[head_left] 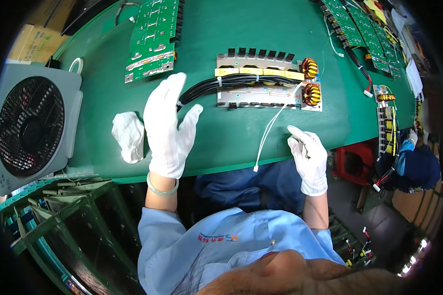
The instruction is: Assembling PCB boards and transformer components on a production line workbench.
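Note:
A circuit board assembly (256, 97) lies on the green table in front of me, with yellow blocks, black parts along its edges and two copper-wound coils (311, 95) at its right end. A thick black cable bundle (202, 89) is strapped along it and runs out to the left. My left hand (168, 125), in a white glove, is at the bundle's left end, fingers stretched and thumb apart; the fingers hide that end. Off the board's lower right hangs a thin white wire pair (267, 132). Gloved too, my right hand (307, 155) hovers near the table's front edge, fingers loosely bent and apart.
A crumpled white cloth or glove (129, 136) lies left of my left hand. A grey fan (34, 128) stands at the far left. Green circuit boards lie at the back left (153, 37) and back right (347, 24). Another person (418, 164) sits at the right, beyond a red stool (354, 160).

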{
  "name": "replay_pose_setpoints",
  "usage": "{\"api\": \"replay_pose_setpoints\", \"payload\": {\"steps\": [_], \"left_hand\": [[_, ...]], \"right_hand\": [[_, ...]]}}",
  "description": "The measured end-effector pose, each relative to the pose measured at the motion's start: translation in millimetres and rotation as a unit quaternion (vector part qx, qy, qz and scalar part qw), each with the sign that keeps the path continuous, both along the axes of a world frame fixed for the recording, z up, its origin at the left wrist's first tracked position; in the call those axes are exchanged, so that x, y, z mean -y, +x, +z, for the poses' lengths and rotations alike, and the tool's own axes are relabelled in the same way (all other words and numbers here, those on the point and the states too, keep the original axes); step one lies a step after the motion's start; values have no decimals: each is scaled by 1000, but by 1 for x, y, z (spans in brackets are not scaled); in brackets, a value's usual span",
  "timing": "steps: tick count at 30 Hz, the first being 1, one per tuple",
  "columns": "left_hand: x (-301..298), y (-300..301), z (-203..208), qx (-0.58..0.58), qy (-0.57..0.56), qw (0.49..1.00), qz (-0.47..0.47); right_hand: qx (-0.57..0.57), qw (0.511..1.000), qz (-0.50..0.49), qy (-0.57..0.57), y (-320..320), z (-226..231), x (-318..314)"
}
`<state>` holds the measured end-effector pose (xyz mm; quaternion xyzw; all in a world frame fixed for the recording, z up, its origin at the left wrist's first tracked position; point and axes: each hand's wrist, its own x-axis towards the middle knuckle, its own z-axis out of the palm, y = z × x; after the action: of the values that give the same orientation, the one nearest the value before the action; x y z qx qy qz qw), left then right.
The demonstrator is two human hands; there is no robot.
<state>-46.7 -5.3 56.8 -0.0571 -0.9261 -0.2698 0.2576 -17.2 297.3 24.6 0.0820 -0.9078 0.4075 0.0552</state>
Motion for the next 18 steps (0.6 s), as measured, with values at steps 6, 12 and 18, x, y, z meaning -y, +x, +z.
{"api": "replay_pose_setpoints", "payload": {"steps": [6, 12, 18], "left_hand": [[-18, -36, -3, 44, -56, 991, -109], [-18, -53, -24, 44, -78, 987, -133], [-29, -25, -20, 77, -42, 988, -128]], "right_hand": [[-121, 986, -111, -19, -34, -8, -20], [-75, 988, -129, 34, -79, -8, -18], [-183, 973, -82, 112, -67, -14, -28]]}}
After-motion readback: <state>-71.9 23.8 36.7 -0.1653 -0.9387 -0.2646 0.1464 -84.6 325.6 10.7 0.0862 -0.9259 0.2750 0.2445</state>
